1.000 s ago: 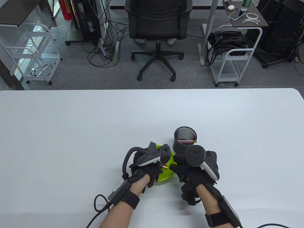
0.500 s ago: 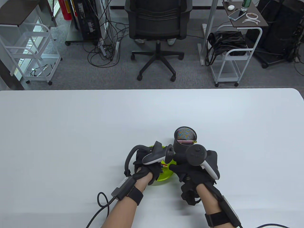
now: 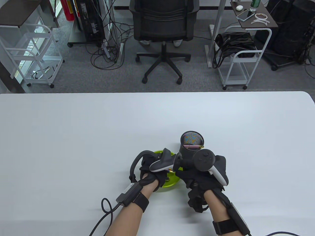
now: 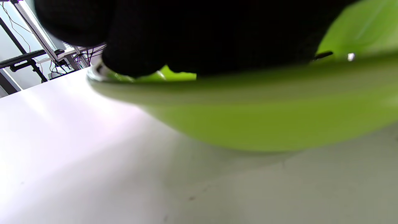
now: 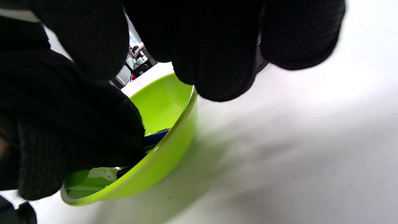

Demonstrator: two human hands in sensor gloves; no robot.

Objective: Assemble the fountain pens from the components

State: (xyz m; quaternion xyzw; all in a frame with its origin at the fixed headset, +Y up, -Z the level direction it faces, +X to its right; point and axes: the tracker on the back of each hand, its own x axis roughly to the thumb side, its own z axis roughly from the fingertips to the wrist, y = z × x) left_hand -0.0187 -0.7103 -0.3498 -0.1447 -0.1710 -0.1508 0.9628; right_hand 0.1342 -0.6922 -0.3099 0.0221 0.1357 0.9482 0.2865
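Up close, both hands crowd the green bowl of pen parts: left hand reaches in, right hand beside it; neither grip is discernible. Behind, the cup holding a pink pen could tip if nudged.

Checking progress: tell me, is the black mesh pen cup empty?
No, a pink pen lies across the inside of the black mesh pen cup.

Both forearms are coming in from the bottom edge, angling inward so the gloved hands are sitting close together. Left hand is tilting forward with fingers pointing down and curling. Right hand is hovering beside it, fingers bunching downward; grip unclear.
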